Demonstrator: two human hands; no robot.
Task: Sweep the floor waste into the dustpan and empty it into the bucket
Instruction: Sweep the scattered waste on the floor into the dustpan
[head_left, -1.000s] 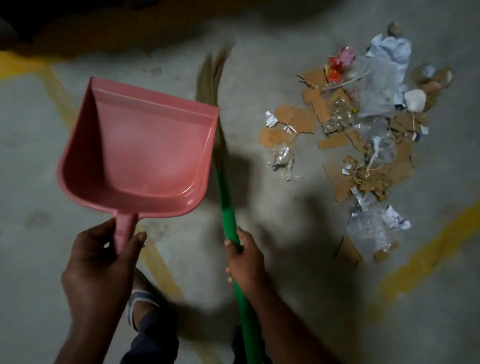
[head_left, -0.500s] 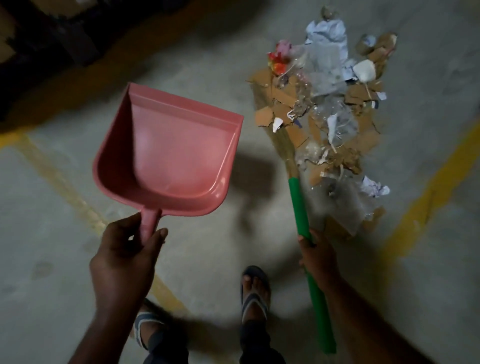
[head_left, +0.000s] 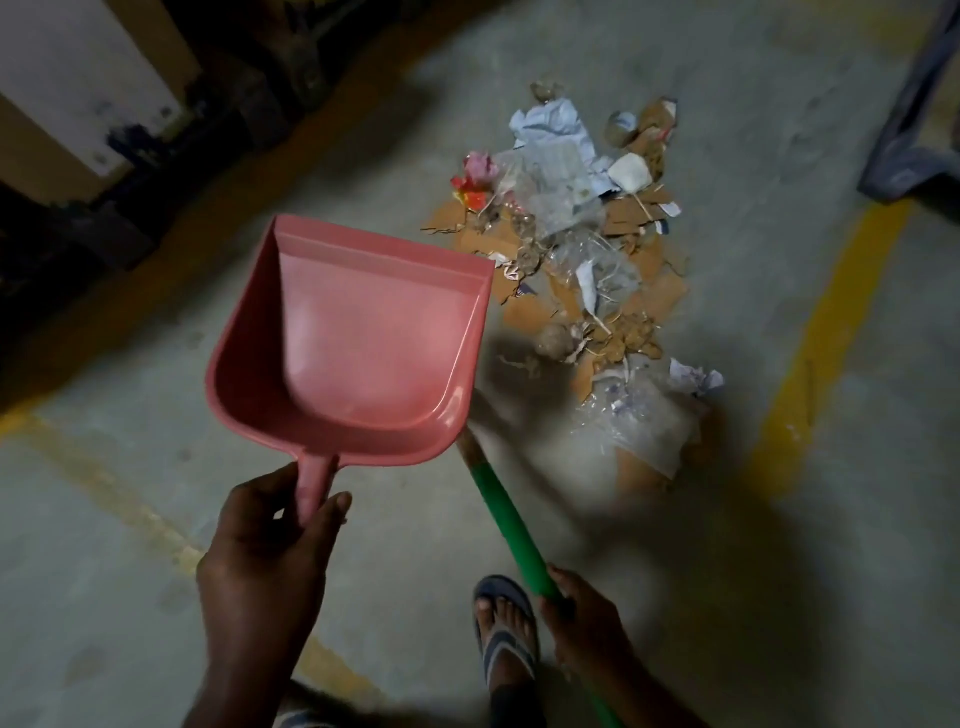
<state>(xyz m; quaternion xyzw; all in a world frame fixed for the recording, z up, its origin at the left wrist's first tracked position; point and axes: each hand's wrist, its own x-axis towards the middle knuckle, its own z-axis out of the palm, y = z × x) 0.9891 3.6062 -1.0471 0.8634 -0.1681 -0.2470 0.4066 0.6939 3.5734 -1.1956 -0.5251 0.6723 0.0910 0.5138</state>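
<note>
Just ahead of your left hand (head_left: 265, 551), the pink dustpan (head_left: 363, 338) is held up over the floor (head_left: 130, 467), open mouth pointing away from you. Your left hand grips the pan's short handle, thumb on one side, fingers curled round the other.

Your right hand (head_left: 587, 618) is closed round the green broom (head_left: 511, 525) low on its handle. The handle slants up and left from that hand. Its upper end, where the green gives way to pale straw, passes behind the near right corner of the dustpan. The broom head is hidden there.

Ahead of your right hand, just beyond the dustpan's right edge, the waste (head_left: 587, 260) lies in one heap on the floor: torn brown cardboard, crumpled white paper, clear plastic, a red and pink scrap at its left side.

Right of the heap, a yellow line (head_left: 826, 332) is painted on the floor. Between your hands, a foot in a sandal (head_left: 506, 623). Far right, well beyond your right hand, a dark grey object (head_left: 914, 104), cut off by the frame; cannot tell what it is.
</note>
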